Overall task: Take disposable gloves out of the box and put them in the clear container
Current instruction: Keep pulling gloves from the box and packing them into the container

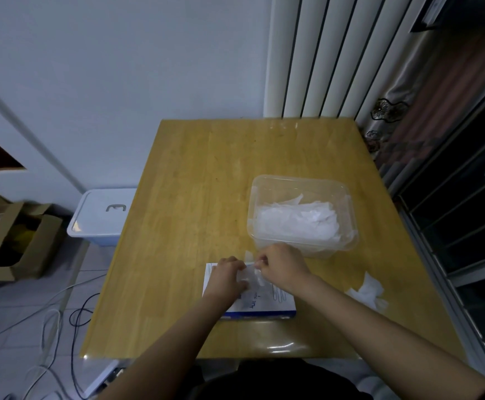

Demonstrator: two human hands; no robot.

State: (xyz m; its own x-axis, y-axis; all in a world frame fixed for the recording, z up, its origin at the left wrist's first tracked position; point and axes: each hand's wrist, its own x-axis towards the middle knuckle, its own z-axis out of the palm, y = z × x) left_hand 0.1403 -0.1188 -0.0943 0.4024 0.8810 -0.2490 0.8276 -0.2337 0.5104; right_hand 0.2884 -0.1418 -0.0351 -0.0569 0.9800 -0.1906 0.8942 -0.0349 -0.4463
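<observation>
A white, blue-edged box (267, 304) lies flat under the fingers (260, 259), with a thin clear glove (251, 274) stretched between them. Just beyond them, the open clear container (299, 178) holds crumpled gloves (296, 223).

White-and-blue box (264, 306), clear container (302, 183), yellow wood-grain table (195, 180)

We found box (264, 304) lower centre on table (192, 197); container (253, 203) up-right of it, gloves (296, 220) inside; loose gloves (368, 290) right of box.

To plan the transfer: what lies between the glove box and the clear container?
Head view: only bare wooden table, partly under the right hand.
</observation>
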